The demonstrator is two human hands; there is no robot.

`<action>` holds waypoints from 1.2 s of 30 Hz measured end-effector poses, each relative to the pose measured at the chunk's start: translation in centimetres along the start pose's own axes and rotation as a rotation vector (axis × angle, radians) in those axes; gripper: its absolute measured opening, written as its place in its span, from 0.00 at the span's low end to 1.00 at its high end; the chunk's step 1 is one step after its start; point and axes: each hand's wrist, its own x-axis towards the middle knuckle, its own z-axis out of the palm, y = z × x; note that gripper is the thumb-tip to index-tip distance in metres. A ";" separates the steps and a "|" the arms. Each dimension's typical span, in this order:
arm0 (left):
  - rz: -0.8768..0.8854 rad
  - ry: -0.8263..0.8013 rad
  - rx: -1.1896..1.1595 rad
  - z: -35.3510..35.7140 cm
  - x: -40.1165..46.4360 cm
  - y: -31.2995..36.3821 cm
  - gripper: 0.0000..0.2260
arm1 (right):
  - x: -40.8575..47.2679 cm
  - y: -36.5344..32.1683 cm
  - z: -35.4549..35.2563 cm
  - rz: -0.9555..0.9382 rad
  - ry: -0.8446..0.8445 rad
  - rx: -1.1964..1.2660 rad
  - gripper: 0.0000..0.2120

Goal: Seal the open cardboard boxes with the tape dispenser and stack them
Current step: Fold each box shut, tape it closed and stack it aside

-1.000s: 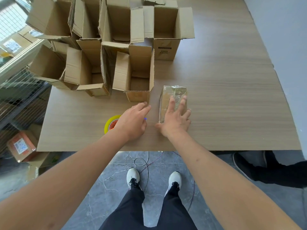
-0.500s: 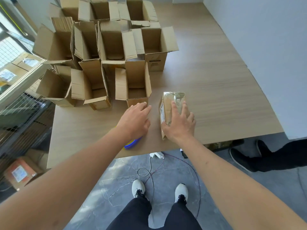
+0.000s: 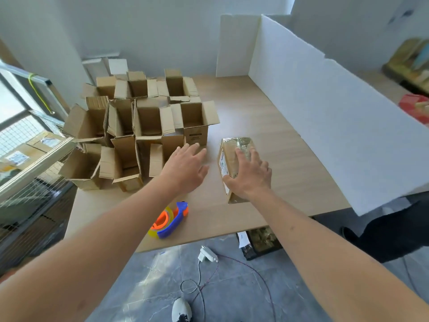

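Right hand [image 3: 249,176] on sealed box [image 3: 232,159], fingers curled over its top. Left hand [image 3: 185,168] at nine o'clock, fingers spread, empty. Tape dispenser [image 3: 170,219] at seven o'clock on table [image 3: 267,126].

a pale wood worktop [image 3: 267,126] stands on a grey marbled floor [image 3: 232,298]. white foam panels [image 3: 325,112] fence its right and far sides. plain white walls [image 3: 162,31] rise behind; daylight enters through a window [image 3: 14,126] at left.
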 end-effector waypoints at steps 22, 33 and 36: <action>-0.015 0.115 0.037 -6.7 5.6 18.1 0.24 | 1.2 16.2 -13.1 -0.067 0.091 0.007 0.40; 0.038 0.046 0.027 -3.9 18.6 17.3 0.24 | 12.2 19.5 -12.2 -0.015 0.061 -0.049 0.40; 0.040 0.024 0.020 -3.3 21.9 16.5 0.25 | 15.4 19.9 -12.0 -0.001 0.051 -0.052 0.40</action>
